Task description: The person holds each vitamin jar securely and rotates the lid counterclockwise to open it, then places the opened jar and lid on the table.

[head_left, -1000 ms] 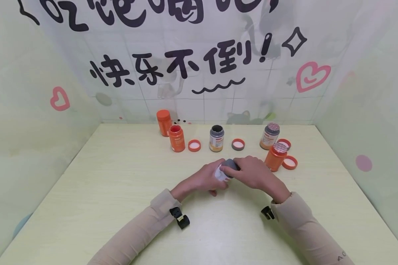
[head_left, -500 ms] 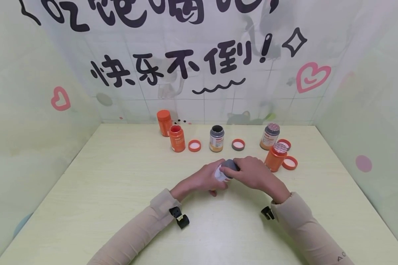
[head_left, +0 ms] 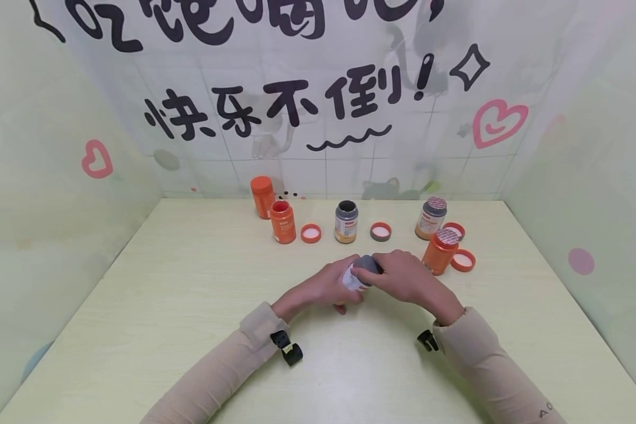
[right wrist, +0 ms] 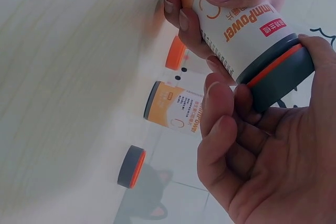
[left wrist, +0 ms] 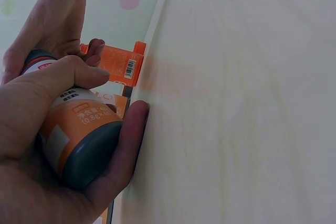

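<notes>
My left hand [head_left: 331,284] grips the body of a pill bottle [left wrist: 86,121], thumb on one side and fingers round the other. The bottle is dark grey with a white and orange label and tilts toward my right hand [head_left: 407,274]. In the right wrist view, its dark grey cap [right wrist: 283,77] with an orange-red ring sits on the neck. My right thumb and fingers hold that cap at its sides. Both hands meet over the middle of the table [head_left: 201,306], in front of the other bottles.
Behind stand a capped orange bottle [head_left: 262,199], an uncapped orange bottle [head_left: 283,225] and an uncapped grey bottle [head_left: 346,224]. Foil-sealed grey [head_left: 430,220] and orange bottles [head_left: 440,254] stand close to my right hand. Loose caps, such as the orange cap [head_left: 310,234] and grey cap [head_left: 380,231], lie among them.
</notes>
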Motion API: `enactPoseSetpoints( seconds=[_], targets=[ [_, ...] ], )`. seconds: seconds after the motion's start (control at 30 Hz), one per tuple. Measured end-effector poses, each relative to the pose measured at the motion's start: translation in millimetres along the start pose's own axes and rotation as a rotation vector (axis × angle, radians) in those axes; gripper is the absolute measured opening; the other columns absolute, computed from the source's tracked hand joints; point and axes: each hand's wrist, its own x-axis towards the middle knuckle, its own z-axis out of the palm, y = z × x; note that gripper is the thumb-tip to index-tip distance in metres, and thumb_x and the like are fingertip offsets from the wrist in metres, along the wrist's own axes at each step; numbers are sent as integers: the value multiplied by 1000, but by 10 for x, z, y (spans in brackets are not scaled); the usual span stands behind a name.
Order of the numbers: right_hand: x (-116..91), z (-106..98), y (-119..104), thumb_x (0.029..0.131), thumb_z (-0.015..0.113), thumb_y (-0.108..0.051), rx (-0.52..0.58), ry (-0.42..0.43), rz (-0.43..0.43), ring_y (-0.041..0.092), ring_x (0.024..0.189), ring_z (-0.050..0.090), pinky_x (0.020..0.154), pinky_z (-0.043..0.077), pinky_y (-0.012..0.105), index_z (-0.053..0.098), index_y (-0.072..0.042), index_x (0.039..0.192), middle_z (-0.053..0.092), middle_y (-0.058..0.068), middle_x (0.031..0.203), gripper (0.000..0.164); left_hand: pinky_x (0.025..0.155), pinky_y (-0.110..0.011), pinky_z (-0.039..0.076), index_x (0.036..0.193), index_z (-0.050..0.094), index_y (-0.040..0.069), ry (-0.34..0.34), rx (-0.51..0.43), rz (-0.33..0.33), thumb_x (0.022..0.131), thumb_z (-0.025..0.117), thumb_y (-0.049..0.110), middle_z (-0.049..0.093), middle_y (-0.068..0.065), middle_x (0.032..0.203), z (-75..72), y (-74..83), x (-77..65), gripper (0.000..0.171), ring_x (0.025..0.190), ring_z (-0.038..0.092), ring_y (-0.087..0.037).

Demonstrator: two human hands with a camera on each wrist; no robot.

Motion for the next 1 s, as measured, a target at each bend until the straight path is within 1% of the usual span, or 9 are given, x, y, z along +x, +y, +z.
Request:
enactPoseSetpoints(
  seconds=[0.17,0.37,1.0],
  targets=[
    [9,6,9,95,56,-69,50,-15,9,20,71,56,60,42,31,65,-14,92,58,4,76,55,61,-40,65,128,50,23,0,6,0,88,77,9,57,-6,118,0,-1,6,50,104,61,-24],
    [12,0,16,95,57,-68,77,-36,10,19,71,59,61,47,31,65,-13,97,63,3,81,55,61,-40,65,128,49,23,-3,4,-2,88,77,10,57,-6,119,1,2,6,51,105,61,-25],
    [26,19,34,94,58,-67,89,-34,5,16,68,64,61,50,31,64,-14,95,65,3,82,54,61,-40,65,128,49,23,-9,-9,19,88,76,9,57,-6,118,-5,-17,4,50,105,61,-25]
  ],
)
